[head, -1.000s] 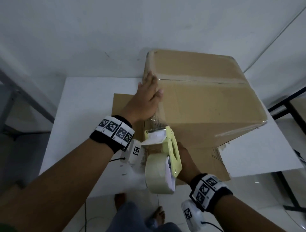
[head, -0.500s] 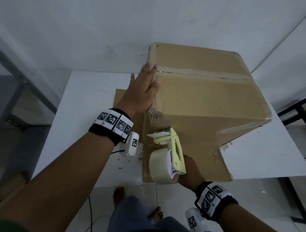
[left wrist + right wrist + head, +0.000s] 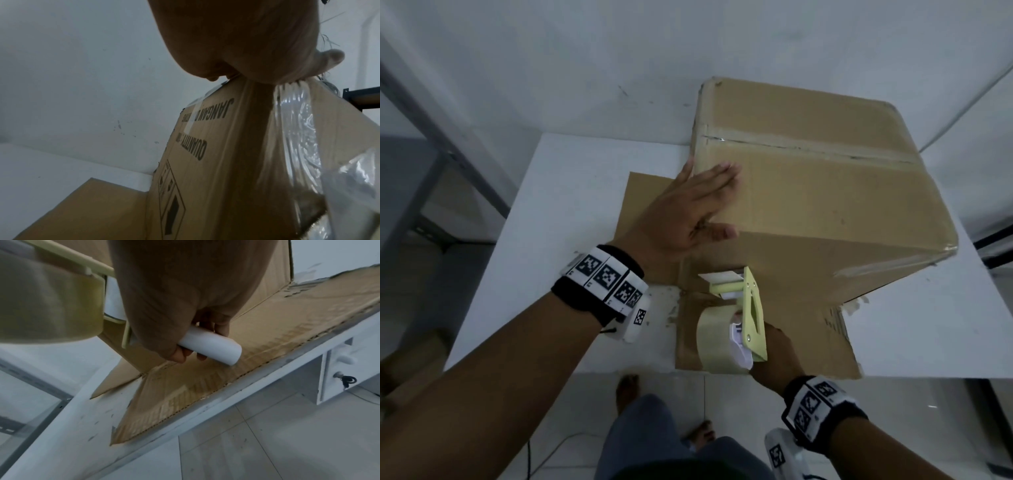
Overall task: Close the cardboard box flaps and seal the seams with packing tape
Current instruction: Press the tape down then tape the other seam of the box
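A brown cardboard box [image 3: 825, 192] stands on the white table [image 3: 571, 192], its top flaps down and a strip of tape along the middle seam. My left hand [image 3: 688, 209] lies flat with straight fingers over the box's near left top corner, thumb on the near side face. In the left wrist view the palm [image 3: 236, 40] presses wrinkled clear tape [image 3: 298, 129] at that corner. My right hand [image 3: 777, 353] grips the white handle [image 3: 211, 345] of a yellow tape dispenser [image 3: 750, 308] with its tape roll [image 3: 714, 335], held low against the box's near side.
The box's bottom flaps [image 3: 791, 339] are spread flat on the table and reach its near edge. A white wall stands right behind the box. A grey metal frame [image 3: 448, 144] is at the left and a dark rack [image 3: 993, 246] at the right. My bare feet [image 3: 628, 390] are below the table's edge.
My left hand has slid from the box's left edge onto the near top corner and flattened there. The dispenser has dropped lower along the near side, away from the corner.
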